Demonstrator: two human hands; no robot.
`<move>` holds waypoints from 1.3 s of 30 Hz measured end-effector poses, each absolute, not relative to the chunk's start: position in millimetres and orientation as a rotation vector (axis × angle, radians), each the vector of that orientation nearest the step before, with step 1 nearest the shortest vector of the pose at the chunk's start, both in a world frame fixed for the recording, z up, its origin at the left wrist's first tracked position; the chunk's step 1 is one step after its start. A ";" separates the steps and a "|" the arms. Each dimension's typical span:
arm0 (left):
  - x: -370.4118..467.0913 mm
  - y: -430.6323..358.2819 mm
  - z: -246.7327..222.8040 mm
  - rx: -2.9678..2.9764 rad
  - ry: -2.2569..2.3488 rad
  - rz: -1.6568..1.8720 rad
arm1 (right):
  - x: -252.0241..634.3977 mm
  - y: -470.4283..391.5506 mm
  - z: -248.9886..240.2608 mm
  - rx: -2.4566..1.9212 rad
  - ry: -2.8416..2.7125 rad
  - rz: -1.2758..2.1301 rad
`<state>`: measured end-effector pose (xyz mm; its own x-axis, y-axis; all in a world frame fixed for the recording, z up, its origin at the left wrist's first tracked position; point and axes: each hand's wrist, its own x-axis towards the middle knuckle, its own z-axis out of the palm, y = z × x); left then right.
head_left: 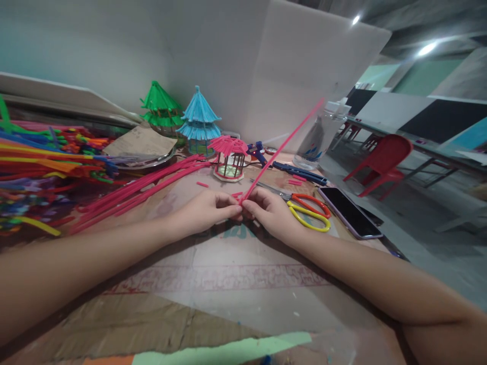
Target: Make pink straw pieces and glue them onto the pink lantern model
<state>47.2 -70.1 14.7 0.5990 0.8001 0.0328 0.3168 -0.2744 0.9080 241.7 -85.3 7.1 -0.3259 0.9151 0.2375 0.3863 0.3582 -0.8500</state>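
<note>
A long pink pipe cleaner [283,147] slants up to the right from between my fingertips. My left hand [213,208] pinches its lower end, and my right hand [268,207] pinches it right alongside, the fingertips nearly touching. Just beyond my hands stands a small pavilion model [229,165] with a pink fringed roof, thin posts and a pale base. Scissors [304,205] with one red and one yellow handle lie beside my right hand. Short cut pink pieces [296,181] are scattered near the scissors and the model.
Long pink pipe cleaners [140,190] and a multicoloured heap [49,167] lie to the left. Green [160,106] and blue [198,119] tiered-roof models stand behind. A glue gun [258,152], pliers [300,173], a clear bottle [312,142] and a phone [350,213] are at the right.
</note>
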 end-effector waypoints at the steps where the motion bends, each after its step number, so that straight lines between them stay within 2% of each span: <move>1: 47.3 -70.7 15.1 1.851 0.905 0.620 | 241.4 -85.7 7.9 -1.148 -1.877 0.905; 17: 47.5 -69.3 11.2 1.929 0.873 0.631 | 239.3 -87.9 12.7 -1.237 -1.861 0.834; 27: 45.9 -68.0 9.0 1.886 0.889 0.561 | 240.1 -86.8 10.2 -1.171 -1.830 0.983; 39: 48.5 -69.4 17.5 1.841 0.907 0.596 | 240.3 -84.7 10.9 -1.127 -1.785 0.976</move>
